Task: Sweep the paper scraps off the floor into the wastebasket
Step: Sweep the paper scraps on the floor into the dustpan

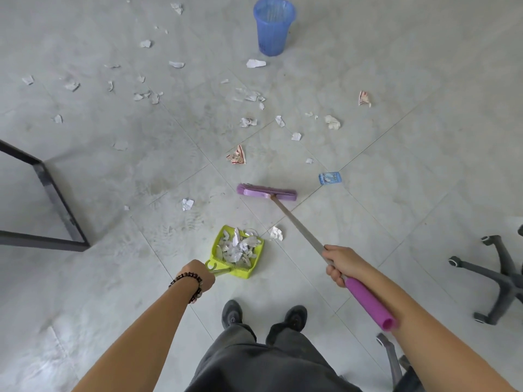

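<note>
Head view: your left hand (198, 275) grasps the handle of the green dustpan (243, 272), with a bead bracelet (188, 284) on that wrist. The dustpan sits low, just ahead of your shoes (232, 312), its mouth turned to the far side, and it holds a heap of white paper scraps (237, 246).

Your right hand (343, 263) is curled round the broom handle (297, 224), just above the purple grip (368, 299), which runs back along your forearm. The purple broom head (267, 192) is down at the floor, farther out than the dustpan and slightly to its right.

One crumpled scrap (276, 233) lies just beside the dustpan's right far corner. More loose scraps (256, 63) are scattered over the grey tiled floor (396, 137) beyond the broom, most of them in the far left and middle. Among them are a red-printed piece (237, 157) and a blue wrapper (329, 178), which lies to the right of the broom head.

The blue wastebasket (274, 26) stands upright at the far side, well apart from the dustpan.

A dark table frame (53, 199) stands at the left, and a chair base (501, 281) with castors at the right.
</note>
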`<control>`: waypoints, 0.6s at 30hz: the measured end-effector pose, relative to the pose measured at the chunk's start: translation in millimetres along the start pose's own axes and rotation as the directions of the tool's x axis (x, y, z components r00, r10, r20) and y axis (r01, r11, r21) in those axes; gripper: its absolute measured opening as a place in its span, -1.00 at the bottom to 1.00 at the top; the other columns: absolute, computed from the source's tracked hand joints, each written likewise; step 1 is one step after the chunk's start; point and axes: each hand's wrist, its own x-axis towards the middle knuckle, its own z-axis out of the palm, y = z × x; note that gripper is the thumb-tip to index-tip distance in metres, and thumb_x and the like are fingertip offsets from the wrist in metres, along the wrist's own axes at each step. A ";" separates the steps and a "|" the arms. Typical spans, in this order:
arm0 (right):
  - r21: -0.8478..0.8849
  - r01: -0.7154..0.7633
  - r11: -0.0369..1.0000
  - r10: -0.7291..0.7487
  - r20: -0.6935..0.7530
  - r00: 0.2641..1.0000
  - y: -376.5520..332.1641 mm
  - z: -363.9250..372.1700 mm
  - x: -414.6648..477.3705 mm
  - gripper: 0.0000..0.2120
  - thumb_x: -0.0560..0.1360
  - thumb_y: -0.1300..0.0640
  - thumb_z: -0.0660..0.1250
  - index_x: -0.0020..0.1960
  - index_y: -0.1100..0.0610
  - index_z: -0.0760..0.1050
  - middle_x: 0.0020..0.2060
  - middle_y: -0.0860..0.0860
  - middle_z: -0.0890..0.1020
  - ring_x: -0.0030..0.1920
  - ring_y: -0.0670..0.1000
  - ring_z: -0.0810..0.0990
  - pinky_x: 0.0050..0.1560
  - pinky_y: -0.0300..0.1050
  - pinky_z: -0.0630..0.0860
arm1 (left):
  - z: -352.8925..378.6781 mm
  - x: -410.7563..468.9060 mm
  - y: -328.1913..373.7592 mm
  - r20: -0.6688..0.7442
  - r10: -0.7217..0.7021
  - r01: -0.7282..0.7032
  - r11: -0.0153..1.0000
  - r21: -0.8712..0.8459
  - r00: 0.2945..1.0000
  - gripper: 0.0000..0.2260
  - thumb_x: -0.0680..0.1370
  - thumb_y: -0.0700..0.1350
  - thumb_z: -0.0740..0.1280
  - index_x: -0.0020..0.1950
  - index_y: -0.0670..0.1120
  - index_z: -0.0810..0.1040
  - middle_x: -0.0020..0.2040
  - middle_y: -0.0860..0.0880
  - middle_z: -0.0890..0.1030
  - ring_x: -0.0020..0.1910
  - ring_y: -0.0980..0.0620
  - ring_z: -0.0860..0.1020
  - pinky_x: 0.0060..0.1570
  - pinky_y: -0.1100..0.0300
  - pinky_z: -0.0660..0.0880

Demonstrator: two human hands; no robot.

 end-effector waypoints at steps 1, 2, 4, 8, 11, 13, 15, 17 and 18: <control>0.010 0.015 1.000 -0.015 -0.021 1.000 -3.4 3.8 4.7 -0.83 0.56 0.24 0.12 -0.05 0.06 0.47 -0.45 0.07 0.36 -0.60 -0.07 0.26 -0.57 -0.36 0.24 | -0.8 -1.3 -0.9 0.009 0.010 -0.010 1.000 0.021 1.000 -0.83 0.49 -0.29 0.09 -0.11 -0.18 0.46 -0.41 -0.08 0.40 -0.51 -0.01 0.36 -0.50 0.28 0.30; 0.013 0.033 0.999 -0.032 -0.043 0.999 -5.6 7.3 8.3 -0.85 0.53 0.26 0.11 -0.12 0.08 0.40 -0.47 0.08 0.36 -0.60 -0.05 0.26 -0.57 -0.34 0.24 | -1.8 -3.1 -1.5 0.015 0.020 -0.021 0.999 0.041 1.000 -0.82 0.49 -0.29 0.09 -0.08 -0.17 0.47 -0.40 -0.08 0.40 -0.51 -0.01 0.36 -0.52 0.27 0.30; 0.015 0.054 0.998 -0.052 -0.081 0.995 -5.9 12.8 12.2 -0.88 0.50 0.27 0.09 -0.16 0.11 0.34 -0.52 0.09 0.38 -0.59 -0.01 0.29 -0.56 -0.28 0.26 | -2.9 -7.1 -2.4 0.004 0.036 -0.036 0.996 0.077 0.999 -0.83 0.50 -0.27 0.10 -0.07 -0.16 0.48 -0.37 -0.08 0.42 -0.50 0.00 0.37 -0.54 0.27 0.32; 0.061 0.021 0.998 -0.016 -0.093 0.996 8.6 28.8 7.8 -0.83 0.53 0.27 0.03 -0.05 0.19 0.39 -0.49 0.09 0.41 -0.62 -0.04 0.34 -0.58 -0.26 0.31 | 3.5 -7.6 -5.7 -0.009 0.058 -0.056 0.987 0.148 0.998 -0.86 0.51 -0.25 0.12 -0.09 -0.15 0.47 -0.32 -0.05 0.47 -0.44 0.03 0.43 -0.53 0.28 0.36; 0.109 -0.036 0.993 0.039 -0.026 0.999 24.1 45.8 -3.6 -0.81 0.55 0.26 0.01 0.04 0.21 0.39 -0.52 0.07 0.39 -0.60 -0.03 0.32 -0.59 -0.26 0.31 | 18.8 -5.1 -6.5 -0.034 0.066 -0.059 0.982 0.181 0.997 -0.88 0.50 -0.22 0.16 -0.09 -0.11 0.49 -0.26 -0.02 0.50 -0.30 0.00 0.50 -0.44 0.27 0.40; 0.138 -0.116 0.984 0.110 0.045 0.993 33.2 52.7 -13.3 -0.83 0.55 0.24 0.03 0.02 0.21 0.39 -0.55 0.05 0.39 -0.62 -0.04 0.32 -0.61 -0.27 0.30 | 28.9 -6.1 -4.8 -0.040 0.066 -0.058 0.981 0.187 0.997 -0.87 0.49 -0.19 0.18 -0.05 -0.10 0.51 -0.22 -0.02 0.52 -0.27 -0.01 0.52 -0.39 0.25 0.42; 0.130 -0.190 0.973 0.171 0.146 0.974 37.6 52.9 -23.7 -0.86 0.53 0.23 0.08 -0.03 0.22 0.40 -0.56 0.03 0.39 -0.61 -0.07 0.31 -0.63 -0.28 0.29 | 31.8 -6.7 -2.8 -0.044 0.057 -0.048 0.984 0.171 0.997 -0.84 0.48 -0.18 0.19 -0.02 -0.11 0.53 -0.22 -0.02 0.53 -0.29 0.01 0.52 -0.39 0.25 0.43; 0.149 -0.293 0.944 0.247 0.267 0.932 34.1 44.1 -34.6 -0.91 0.56 0.21 0.13 -0.08 0.19 0.38 -0.55 -0.02 0.36 -0.62 -0.12 0.29 -0.67 -0.33 0.27 | 28.9 -6.9 -0.4 -0.044 0.048 -0.040 0.988 0.151 0.998 -0.83 0.47 -0.19 0.19 -0.02 -0.12 0.55 -0.25 -0.02 0.52 -0.30 0.00 0.52 -0.39 0.25 0.44; 0.168 -0.331 0.929 0.269 0.310 0.912 30.5 37.2 -38.7 -0.91 0.57 0.19 0.15 -0.10 0.17 0.36 -0.54 -0.04 0.34 -0.64 -0.15 0.29 -0.69 -0.35 0.27 | 27.0 -7.3 0.1 -0.045 0.042 -0.035 0.988 0.148 0.998 -0.84 0.47 -0.19 0.19 -0.05 -0.12 0.54 -0.26 -0.02 0.52 -0.29 -0.01 0.53 -0.38 0.25 0.44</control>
